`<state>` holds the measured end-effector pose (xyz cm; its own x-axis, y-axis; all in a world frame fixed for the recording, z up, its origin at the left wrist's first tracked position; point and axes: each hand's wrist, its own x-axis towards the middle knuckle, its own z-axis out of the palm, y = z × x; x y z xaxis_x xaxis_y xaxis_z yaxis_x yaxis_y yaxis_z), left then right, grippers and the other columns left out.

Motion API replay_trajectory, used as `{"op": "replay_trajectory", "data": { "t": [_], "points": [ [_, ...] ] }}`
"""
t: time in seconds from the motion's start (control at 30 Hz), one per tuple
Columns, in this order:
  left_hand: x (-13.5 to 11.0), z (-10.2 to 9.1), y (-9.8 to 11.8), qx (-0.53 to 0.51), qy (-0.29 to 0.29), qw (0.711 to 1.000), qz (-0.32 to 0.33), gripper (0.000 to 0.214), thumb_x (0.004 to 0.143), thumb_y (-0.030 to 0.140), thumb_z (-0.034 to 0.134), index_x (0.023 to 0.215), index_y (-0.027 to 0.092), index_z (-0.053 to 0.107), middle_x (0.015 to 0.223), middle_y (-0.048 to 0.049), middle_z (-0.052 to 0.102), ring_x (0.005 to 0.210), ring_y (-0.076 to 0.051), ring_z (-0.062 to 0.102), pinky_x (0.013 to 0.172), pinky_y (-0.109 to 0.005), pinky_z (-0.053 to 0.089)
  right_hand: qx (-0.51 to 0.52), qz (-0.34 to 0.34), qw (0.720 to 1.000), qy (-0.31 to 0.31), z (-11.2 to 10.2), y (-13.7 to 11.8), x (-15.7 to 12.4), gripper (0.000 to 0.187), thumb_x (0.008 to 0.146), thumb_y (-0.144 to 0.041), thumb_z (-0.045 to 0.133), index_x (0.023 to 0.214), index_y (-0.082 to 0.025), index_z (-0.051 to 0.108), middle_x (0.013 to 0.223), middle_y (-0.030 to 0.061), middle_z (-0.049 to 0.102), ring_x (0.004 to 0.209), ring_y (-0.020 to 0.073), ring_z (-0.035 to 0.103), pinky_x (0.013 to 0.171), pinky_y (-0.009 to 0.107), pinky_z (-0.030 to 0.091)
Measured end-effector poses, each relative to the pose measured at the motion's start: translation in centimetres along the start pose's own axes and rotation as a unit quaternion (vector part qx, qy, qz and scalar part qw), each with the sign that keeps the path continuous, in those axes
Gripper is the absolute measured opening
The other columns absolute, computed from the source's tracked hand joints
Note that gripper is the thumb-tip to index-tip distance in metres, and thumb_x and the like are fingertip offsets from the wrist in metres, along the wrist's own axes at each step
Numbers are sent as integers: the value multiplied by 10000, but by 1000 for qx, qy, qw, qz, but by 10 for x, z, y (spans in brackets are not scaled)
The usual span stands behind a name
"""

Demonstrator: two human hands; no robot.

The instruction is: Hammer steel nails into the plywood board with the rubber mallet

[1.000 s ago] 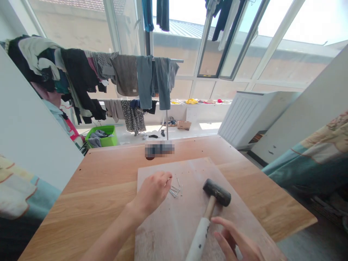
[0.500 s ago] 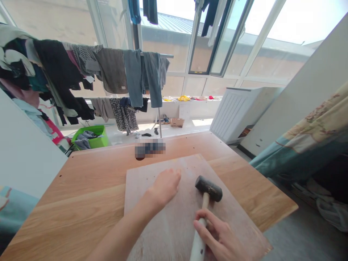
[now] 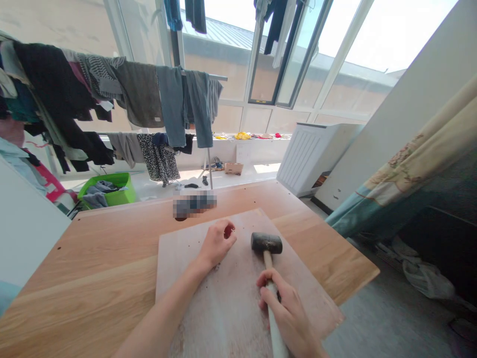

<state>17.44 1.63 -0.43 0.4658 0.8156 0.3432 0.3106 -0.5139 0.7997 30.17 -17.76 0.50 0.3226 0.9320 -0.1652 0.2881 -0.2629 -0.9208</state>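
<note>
My right hand is wrapped round the pale handle of a mallet with a black rubber head. The head is over the right part of a pale wooden board; I cannot tell whether it touches it. My left hand is over the board's far half, fingers curled and thumb and forefinger brought together. Whatever may be between those fingertips is too small to make out. A few small dark holes dot the board near the left hand.
Under the board is a larger wood-grain panel with a pixelated dark item near its far edge. Beyond it are a green basket of clothes, a laden drying rack and a white cabinet-like unit. A curtain hangs on the right.
My left hand has turned, so the curled thumb and forefinger now show. The mallet's head has swung to lie more level, still in my right hand. The whole view has shifted left.
</note>
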Motion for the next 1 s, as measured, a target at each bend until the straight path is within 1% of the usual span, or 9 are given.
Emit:
{"op": "replay_trajectory", "data": {
  "t": [0.13, 0.27, 0.37, 0.47, 0.57, 0.73, 0.8, 0.9, 1.0],
  "points": [
    [6, -8, -6, 18, -3, 1000, 25, 131, 757, 96, 573, 837, 180, 635, 748, 15, 625, 667, -128, 564, 664, -240, 442, -38, -45, 998, 26, 14, -8, 7, 127, 857, -244, 471, 880, -227, 595, 662, -32, 606, 473, 126, 535, 453, 218, 429],
    [15, -18, -13, 43, 0, 999, 29, 127, 754, 97, 577, 826, 178, 645, 714, 23, 613, 654, -128, 562, 662, -243, 446, -49, -88, 994, 46, 24, -12, 18, 137, 845, -214, 484, 882, -223, 616, 802, 4, 668, 580, 140, 604, 519, 226, 460],
    [25, -25, -14, 48, -10, 999, -6, 109, 741, 102, 590, 795, 174, 651, 686, 23, 616, 647, -133, 581, 652, -245, 461, 16, -69, 997, 21, 27, -14, 24, 143, 862, -259, 495, 973, -235, 581, 880, 1, 635, 617, 148, 637, 506, 234, 513],
    [38, -25, -7, 22, -20, 998, -54, 93, 729, 111, 616, 788, 170, 658, 775, -8, 683, 687, -141, 639, 658, -245, 498, 91, -27, 995, 0, 20, -17, 29, 283, 859, -347, 535, 1123, -260, 482, 929, -6, 591, 608, 159, 650, 432, 255, 541],
    [52, -12, 3, -22, -6, 997, -80, 103, 743, 106, 621, 803, 172, 671, 820, -24, 727, 732, -147, 679, 689, -247, 531, 31, -36, 998, 34, 0, -18, 41, 395, 848, -371, 565, 1208, -271, 436, 968, 6, 621, 537, 146, 609, 374, 248, 484],
    [58, 27, 13, -42, 13, 997, -71, 117, 785, 86, 623, 834, 167, 691, 800, -30, 745, 752, -150, 696, 756, -267, 545, -128, -86, 979, 132, -32, -18, 73, 480, 841, -325, 581, 1304, -265, 467, 942, 30, 700, 751, 213, 691, 703, 348, 547],
    [54, 37, 13, -32, 6, 998, -48, 122, 810, 96, 618, 860, 171, 700, 815, -30, 751, 740, -147, 689, 751, -266, 539, -109, -45, 986, 117, -38, -18, 84, 519, 842, -352, 585, 1338, -262, 460, 853, 19, 703, 602, 206, 668, 578, 334, 532],
    [49, 40, 10, -38, 5, 998, -40, 95, 841, 127, 628, 864, 176, 706, 824, -27, 756, 723, -142, 682, 727, -253, 531, -64, 15, 996, 66, -43, -21, 95, 364, 841, -402, 597, 1167, -245, 553, 577, -44, 616, 356, 179, 551, 354, 280, 420],
    [50, 38, 8, -47, 16, 997, -57, 70, 839, 132, 654, 852, 171, 710, 847, -33, 766, 715, -139, 680, 719, -246, 527, -36, 26, 999, 31, -47, -28, 109, 168, 809, -394, 632, 864, -246, 577, 457, -76, 538, 336, 171, 553, 335, 253, 412]
  ]
}}
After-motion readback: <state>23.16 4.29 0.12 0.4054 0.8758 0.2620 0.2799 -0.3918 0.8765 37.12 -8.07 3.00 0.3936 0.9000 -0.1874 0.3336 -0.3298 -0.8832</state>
